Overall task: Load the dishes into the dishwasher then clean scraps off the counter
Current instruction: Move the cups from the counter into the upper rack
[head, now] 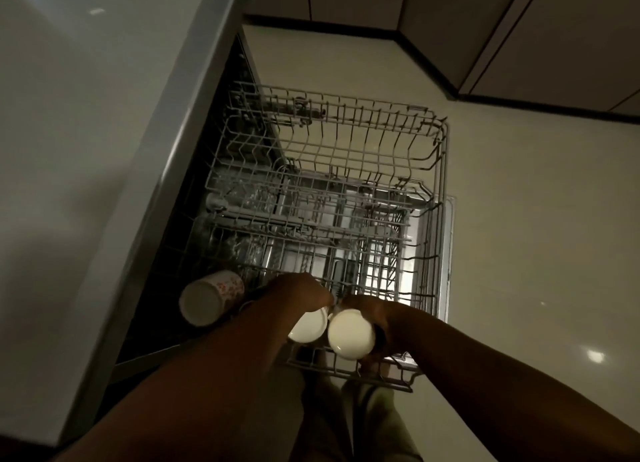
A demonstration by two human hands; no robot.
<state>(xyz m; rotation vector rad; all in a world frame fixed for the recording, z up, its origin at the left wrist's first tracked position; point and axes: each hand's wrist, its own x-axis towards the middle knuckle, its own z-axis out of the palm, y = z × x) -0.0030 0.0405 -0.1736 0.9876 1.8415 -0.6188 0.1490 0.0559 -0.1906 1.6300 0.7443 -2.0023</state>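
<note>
The dishwasher's upper wire rack (429,157) is pulled out over the floor, with the lower rack and the open door beneath it. A floral cup (209,297) stands upside down at the rack's near left. My left hand (298,293) grips a white cup (310,326) turned bottom up over the rack's near edge. Right beside it, my right hand (377,323) grips a second white cup (351,333), also bottom up. The two cups almost touch. My fingers are mostly hidden behind the cups.
The pale countertop (69,150) and its edge run along the left, above the dishwasher opening. Cabinet fronts with dark plinths (450,91) line the far side of the glossy floor (536,254). My legs show below the rack.
</note>
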